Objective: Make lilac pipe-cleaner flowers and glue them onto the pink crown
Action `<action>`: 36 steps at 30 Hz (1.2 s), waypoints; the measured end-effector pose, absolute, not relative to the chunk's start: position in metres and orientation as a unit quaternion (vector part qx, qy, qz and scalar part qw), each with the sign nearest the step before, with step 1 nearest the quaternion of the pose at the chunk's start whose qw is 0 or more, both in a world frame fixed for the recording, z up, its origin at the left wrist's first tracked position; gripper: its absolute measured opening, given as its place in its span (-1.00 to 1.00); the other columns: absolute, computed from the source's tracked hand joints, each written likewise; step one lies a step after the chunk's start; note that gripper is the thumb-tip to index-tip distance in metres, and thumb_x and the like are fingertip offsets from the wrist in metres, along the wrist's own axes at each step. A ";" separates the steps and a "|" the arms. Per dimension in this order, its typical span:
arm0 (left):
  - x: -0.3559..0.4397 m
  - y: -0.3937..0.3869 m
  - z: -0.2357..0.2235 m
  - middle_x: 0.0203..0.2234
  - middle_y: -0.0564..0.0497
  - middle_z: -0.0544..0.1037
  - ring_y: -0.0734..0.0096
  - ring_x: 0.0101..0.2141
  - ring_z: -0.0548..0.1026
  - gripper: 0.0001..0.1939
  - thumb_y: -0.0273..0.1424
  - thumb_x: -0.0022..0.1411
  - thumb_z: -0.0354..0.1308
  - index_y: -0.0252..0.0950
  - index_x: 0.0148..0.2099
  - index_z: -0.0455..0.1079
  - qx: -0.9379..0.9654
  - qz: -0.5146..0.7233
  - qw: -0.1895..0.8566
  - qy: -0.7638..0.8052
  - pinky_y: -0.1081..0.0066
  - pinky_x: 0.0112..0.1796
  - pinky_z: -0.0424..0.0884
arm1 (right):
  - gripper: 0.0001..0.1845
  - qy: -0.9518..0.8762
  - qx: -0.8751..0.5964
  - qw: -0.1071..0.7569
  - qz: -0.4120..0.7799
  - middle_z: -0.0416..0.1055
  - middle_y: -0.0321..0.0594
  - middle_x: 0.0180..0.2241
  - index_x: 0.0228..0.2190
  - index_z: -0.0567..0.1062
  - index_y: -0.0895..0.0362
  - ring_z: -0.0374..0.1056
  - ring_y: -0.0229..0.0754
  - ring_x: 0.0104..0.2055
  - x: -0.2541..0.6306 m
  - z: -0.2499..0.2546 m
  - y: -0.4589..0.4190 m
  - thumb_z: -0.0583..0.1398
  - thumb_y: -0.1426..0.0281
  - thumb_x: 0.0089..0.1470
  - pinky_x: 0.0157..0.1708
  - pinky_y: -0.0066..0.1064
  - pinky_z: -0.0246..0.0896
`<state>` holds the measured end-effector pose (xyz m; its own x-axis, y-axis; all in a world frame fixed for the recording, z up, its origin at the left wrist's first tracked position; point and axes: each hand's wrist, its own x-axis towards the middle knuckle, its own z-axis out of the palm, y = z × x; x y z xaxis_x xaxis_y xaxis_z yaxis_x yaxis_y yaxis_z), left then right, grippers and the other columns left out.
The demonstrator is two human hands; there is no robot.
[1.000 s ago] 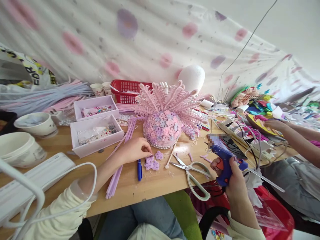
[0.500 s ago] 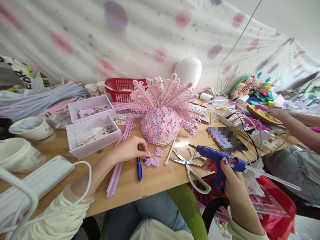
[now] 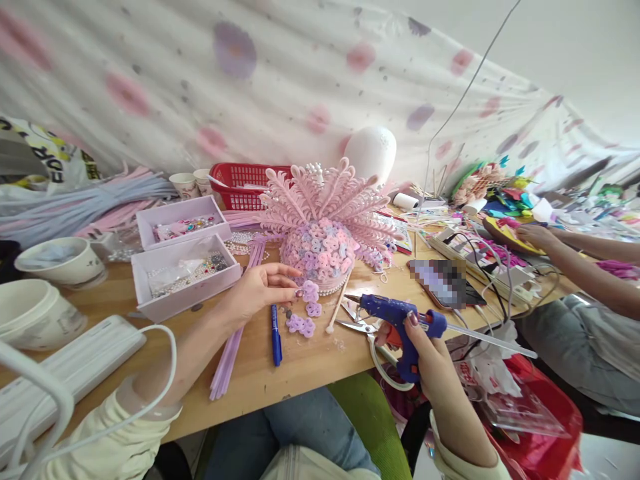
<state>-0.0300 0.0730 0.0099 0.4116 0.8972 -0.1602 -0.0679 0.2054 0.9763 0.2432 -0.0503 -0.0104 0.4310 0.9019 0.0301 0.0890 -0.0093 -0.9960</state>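
Observation:
Between the thumb and fingers of my left hand is a small purple fuzzy flower, raised just above the table. My right hand grips a blue hot glue gun, its nozzle pointing left toward that flower and a clear glue stick out of its back. More purple flowers lie below my left hand, beside a blue pen. Behind them stands a dome covered in pink and purple flowers, topped by pink feather-like plumes. Scissors lie partly hidden under the glue gun.
Lilac strips and a wooden stick lie nearby. At left are boxes of beads, paper bowls and a white cable. Phones and a power strip lie right, near another person's hands.
My left hand has lifted a purple flower off the table and up a little. My right hand has brought the glue gun leftward, nearer to it, over the scissors.

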 end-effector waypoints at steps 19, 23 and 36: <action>-0.022 0.066 -0.001 -0.40 0.03 0.65 0.42 -0.35 0.62 -0.69 -0.46 0.09 0.35 -0.33 -0.07 0.56 0.476 0.366 0.733 0.320 0.43 -0.25 0.56 | -0.29 -0.258 -0.626 0.606 0.417 0.64 -0.14 -0.18 -0.24 0.64 0.11 0.53 0.03 -0.05 0.233 -0.014 -0.049 0.48 -0.10 -0.36 -0.23 -0.44 0.51; -0.021 0.064 -0.001 -0.36 0.04 0.63 0.36 -0.29 0.63 -0.60 -0.41 0.10 0.36 -0.32 0.02 0.52 0.500 0.359 0.723 0.313 0.37 -0.19 0.56 | -0.46 -0.286 -0.574 0.617 0.456 0.63 -0.15 -0.35 -0.33 0.61 0.11 0.56 0.00 -0.22 0.228 -0.011 -0.050 0.43 -0.07 -0.17 -0.33 -0.38 0.50; -0.009 0.048 0.001 -0.25 0.01 0.56 0.39 -0.31 0.54 -0.53 -0.33 0.16 0.29 -0.25 0.14 0.48 0.587 0.309 0.677 0.318 0.38 -0.26 0.49 | -0.42 -0.298 -0.324 0.630 0.640 0.28 -0.34 -0.70 -0.64 0.52 0.05 0.35 -0.12 -0.55 0.170 0.019 -0.035 0.25 -0.18 0.02 0.07 0.10 0.37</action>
<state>-0.0094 0.0477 0.0013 0.6061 0.7925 -0.0683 -0.0448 0.1197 0.9918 0.1699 -0.0350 0.0194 0.0031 0.9992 -0.0403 -0.6130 -0.0299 -0.7895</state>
